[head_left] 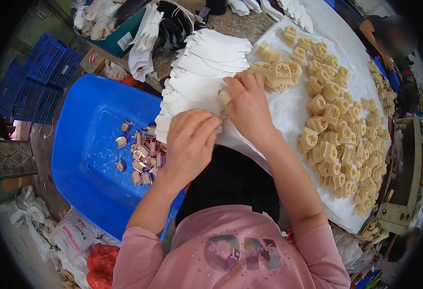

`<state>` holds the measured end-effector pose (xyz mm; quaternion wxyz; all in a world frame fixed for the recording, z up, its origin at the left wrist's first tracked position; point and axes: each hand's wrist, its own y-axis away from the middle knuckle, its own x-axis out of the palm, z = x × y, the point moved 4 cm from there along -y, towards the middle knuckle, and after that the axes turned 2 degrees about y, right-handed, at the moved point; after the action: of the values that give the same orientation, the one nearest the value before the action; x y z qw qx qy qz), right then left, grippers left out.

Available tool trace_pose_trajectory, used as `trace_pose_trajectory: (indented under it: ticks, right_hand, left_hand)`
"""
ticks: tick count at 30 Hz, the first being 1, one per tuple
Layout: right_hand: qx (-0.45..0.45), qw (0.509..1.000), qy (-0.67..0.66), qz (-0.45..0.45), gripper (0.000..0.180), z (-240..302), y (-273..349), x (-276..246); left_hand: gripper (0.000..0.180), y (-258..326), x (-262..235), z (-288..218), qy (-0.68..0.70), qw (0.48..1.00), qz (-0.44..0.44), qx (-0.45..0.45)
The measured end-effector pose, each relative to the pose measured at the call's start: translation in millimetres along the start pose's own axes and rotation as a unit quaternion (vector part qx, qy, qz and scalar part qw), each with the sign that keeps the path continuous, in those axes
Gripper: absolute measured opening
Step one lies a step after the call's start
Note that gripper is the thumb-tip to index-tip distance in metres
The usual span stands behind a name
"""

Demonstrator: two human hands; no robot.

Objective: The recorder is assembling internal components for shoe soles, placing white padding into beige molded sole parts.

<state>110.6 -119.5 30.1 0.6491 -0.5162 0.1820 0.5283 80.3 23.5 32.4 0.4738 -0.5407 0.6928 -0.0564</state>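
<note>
My right hand (248, 105) is closed around a cream moulded piece (225, 97), which looks like a shoe heel. Close beside it, my left hand (193, 135) has its fingers bent together over the front edge of the white sheets; what lies under its fingertips is mostly hidden. Thin white cut sheets (199, 67) lie fanned in overlapping rows on the table beyond both hands. To the right of my right hand is a small heap of the same cream pieces (280, 73), with a much larger spread of them (334, 115) farther right on a white cloth (288, 113).
At my left stands a blue tub (84, 130) holding several shiny pinkish pieces (146, 156). Blue crates (45, 62) are stacked farther left. A green box (112, 43) with plastic bags sits at the back left. Another person (380, 38) is at the far right.
</note>
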Motion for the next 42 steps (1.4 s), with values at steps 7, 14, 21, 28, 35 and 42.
trace_pose_trajectory:
  ticks: [7, 14, 21, 28, 35, 42]
  right_hand:
    - [-0.015, 0.999, -0.01, 0.028, 0.02, 3.8, 0.1, 8.1]
    - [-0.016, 0.997, -0.065, -0.028, 0.021, 13.5, -19.9, 14.8]
    - [-0.018, 0.99, 0.106, 0.086, 0.024, 29.2, -40.0, 34.7]
    - [0.0, 0.995, 0.009, 0.096, 0.029, 20.6, -34.4, 40.7]
    - [-0.058, 0.996, -0.044, 0.057, 0.039, 15.4, -22.5, 29.9]
    - [0.023, 0.95, -0.311, 0.004, 0.016, 6.7, 5.2, -6.6]
  left_hand:
    - [0.028, 3.3, 19.2, 6.1, -0.05, 0.998, 0.016, 0.033]
    - [0.024, 3.6, 15.9, 6.3, -0.04, 0.999, 0.011, 0.025]
    - [0.018, 7.3, -5.1, 26.8, -0.079, 0.994, -0.077, -0.027]
    - [0.015, 9.6, -6.5, 32.1, -0.117, 0.99, -0.063, -0.042]
    - [0.015, 6.1, -7.5, 30.9, -0.118, 0.991, -0.048, -0.044]
    - [0.017, 6.5, -10.3, 30.7, -0.137, 0.988, -0.046, -0.054]
